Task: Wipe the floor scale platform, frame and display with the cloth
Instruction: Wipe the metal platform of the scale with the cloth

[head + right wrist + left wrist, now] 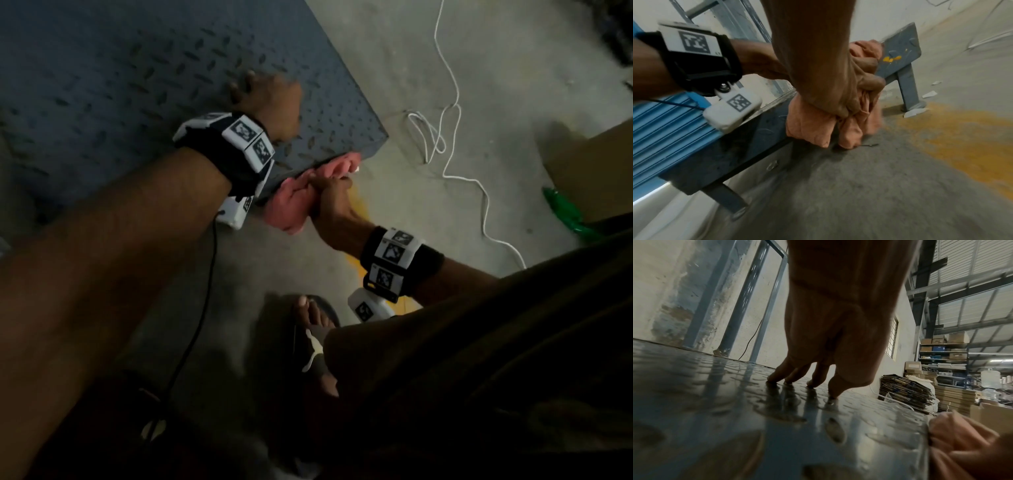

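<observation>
My left hand (265, 99) rests on top of the scale platform (102, 85), fingers (818, 378) straight and spread, only their tips touching the studded metal, holding nothing. My right hand (330, 202) is curled tight around the bunched pink cloth (294, 202), pressing it against the platform's side edge (898, 53) near the corner, just below my left wrist. Loose folds of cloth hang under my fingers toward the concrete floor (859, 186), beside a yellow stain (953, 129).
</observation>
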